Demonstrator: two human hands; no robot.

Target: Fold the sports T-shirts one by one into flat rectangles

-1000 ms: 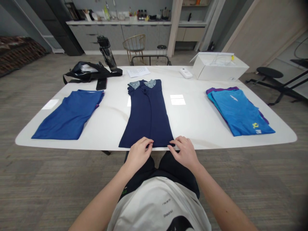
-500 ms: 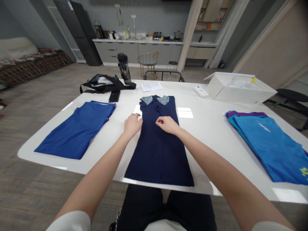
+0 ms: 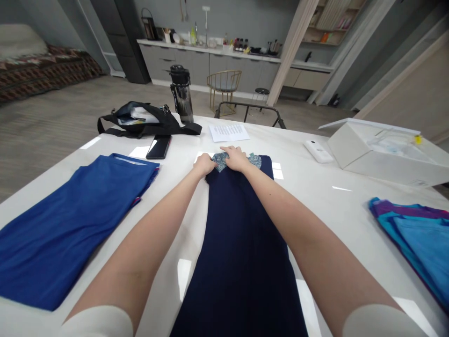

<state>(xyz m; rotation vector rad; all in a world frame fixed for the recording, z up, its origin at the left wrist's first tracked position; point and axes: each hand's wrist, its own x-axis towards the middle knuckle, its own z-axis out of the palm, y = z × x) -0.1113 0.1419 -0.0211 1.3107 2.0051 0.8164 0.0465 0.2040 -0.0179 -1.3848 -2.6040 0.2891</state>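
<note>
A folded navy shirt (image 3: pixel 245 243) lies lengthwise on the white table in front of me, its patterned grey-blue collar (image 3: pixel 256 160) at the far end. At the collar's left side, my left hand (image 3: pixel 204 165) is closed on the shirt's far left edge, thumb on top. My right hand (image 3: pixel 236 159) rests over the middle of the collar, fingers stretched to the left and thumb apart. It covers part of the collar and neck opening.
Left of the shirt lies folded blue clothing (image 3: pixel 77 210); folded turquoise and purple clothing (image 3: pixel 417 234) is at right. Farther back are a phone (image 3: pixel 159 147), black bag (image 3: pixel 140 119), bottle (image 3: pixel 182 96), printed paper (image 3: pixel 229 132), white device (image 3: pixel 318 151) and white box (image 3: pixel 389 152).
Both hands have moved forward from the shirt's upper body to its collar. My left hand has closed on the edge; the right has uncurled. The view has moved closer to the table.
</note>
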